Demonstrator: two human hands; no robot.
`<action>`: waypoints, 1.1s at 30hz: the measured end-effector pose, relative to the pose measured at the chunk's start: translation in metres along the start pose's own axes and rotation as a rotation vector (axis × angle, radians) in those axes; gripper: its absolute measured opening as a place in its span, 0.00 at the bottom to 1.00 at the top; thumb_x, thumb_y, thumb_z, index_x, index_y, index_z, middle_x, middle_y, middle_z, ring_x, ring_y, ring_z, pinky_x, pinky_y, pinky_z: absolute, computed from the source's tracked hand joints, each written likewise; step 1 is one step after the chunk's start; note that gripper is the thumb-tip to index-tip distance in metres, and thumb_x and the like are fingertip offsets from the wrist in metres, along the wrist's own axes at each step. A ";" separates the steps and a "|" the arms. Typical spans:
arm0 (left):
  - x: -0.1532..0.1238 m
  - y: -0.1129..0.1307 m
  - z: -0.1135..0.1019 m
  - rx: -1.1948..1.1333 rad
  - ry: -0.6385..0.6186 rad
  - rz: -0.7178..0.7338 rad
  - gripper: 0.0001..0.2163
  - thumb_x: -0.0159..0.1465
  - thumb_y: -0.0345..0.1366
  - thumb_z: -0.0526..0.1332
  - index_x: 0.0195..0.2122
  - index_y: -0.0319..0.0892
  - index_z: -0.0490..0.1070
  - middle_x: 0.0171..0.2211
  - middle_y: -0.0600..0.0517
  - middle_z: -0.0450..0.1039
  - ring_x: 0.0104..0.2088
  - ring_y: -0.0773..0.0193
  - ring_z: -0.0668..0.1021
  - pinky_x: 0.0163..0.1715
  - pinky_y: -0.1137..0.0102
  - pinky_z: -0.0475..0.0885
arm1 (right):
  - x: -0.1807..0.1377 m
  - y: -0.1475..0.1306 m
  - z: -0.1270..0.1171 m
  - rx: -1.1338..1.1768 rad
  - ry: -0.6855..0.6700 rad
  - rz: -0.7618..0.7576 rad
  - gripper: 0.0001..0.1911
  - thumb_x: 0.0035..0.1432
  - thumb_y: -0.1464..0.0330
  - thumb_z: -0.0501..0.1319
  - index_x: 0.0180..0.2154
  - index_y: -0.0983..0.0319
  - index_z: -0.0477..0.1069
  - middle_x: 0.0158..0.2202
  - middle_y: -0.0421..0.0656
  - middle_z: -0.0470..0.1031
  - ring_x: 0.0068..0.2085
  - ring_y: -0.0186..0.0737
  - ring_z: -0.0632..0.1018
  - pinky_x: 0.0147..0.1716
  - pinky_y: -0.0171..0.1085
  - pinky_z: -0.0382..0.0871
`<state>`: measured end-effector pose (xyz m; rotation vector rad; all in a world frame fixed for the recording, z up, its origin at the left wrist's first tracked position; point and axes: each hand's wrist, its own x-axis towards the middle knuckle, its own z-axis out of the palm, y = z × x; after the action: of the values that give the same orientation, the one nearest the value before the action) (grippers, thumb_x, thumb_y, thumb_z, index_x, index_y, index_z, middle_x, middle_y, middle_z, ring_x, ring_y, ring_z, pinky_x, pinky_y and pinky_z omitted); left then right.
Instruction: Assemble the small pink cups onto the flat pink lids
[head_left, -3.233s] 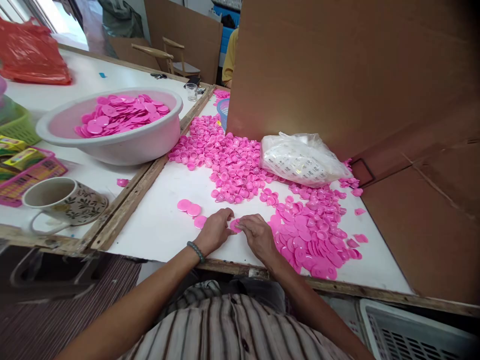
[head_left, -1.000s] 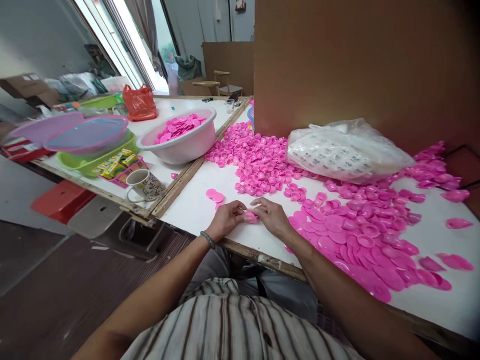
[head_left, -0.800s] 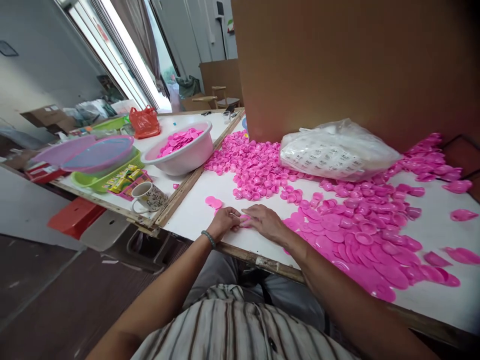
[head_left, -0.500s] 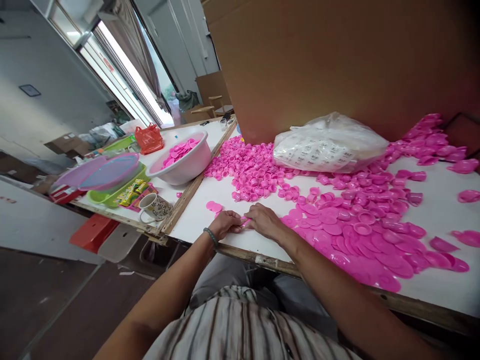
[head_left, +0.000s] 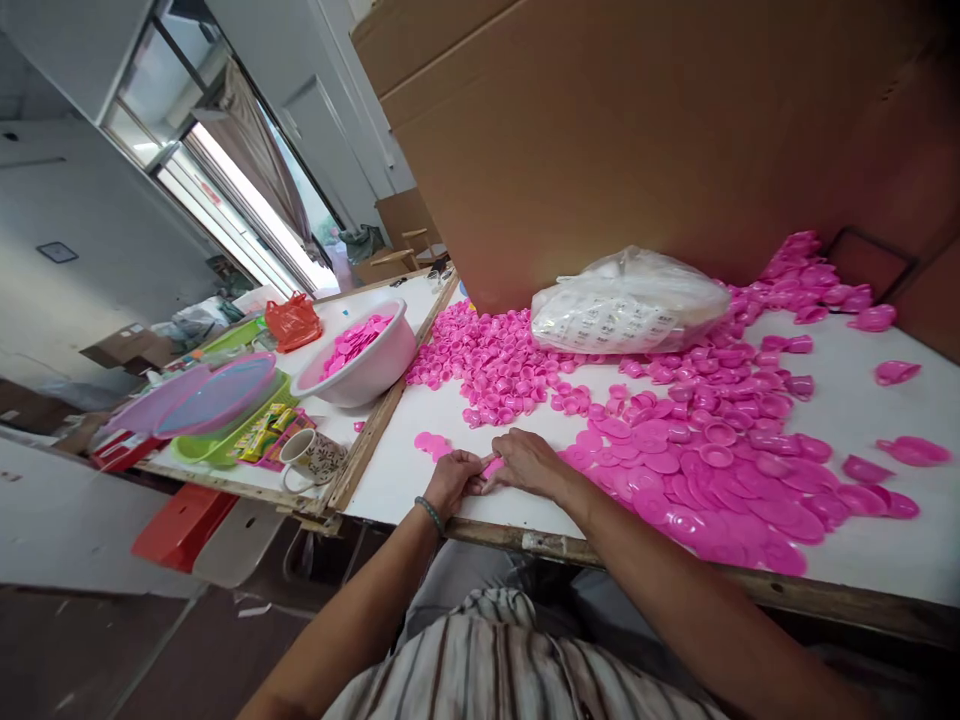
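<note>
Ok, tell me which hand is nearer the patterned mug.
Left. The left hand is right of the mug, across the wooden strip; the right hand lies farther right.

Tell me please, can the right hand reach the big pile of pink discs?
Likely yes: the disc pile lies beside the right hand with nothing visible between, though that hand holds a pink piece.

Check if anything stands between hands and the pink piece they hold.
Nothing visible: left hand and right hand both touch the partly hidden pink piece. The disc pile lies right of them, not between.
</note>
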<state>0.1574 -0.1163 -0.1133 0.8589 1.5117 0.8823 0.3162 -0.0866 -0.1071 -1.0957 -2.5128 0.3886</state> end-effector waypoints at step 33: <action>0.004 -0.008 -0.004 -0.004 -0.107 0.040 0.14 0.50 0.42 0.65 0.25 0.41 0.60 0.15 0.56 0.69 0.16 0.67 0.73 0.17 0.73 0.70 | -0.006 -0.008 0.018 0.201 0.048 0.224 0.06 0.45 0.69 0.67 0.27 0.63 0.71 0.24 0.38 0.68 0.28 0.32 0.67 0.26 0.30 0.55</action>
<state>0.1524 -0.1162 -0.1219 0.9222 1.4040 0.8551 0.3069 -0.0982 -0.1212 -1.2903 -2.2586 0.6523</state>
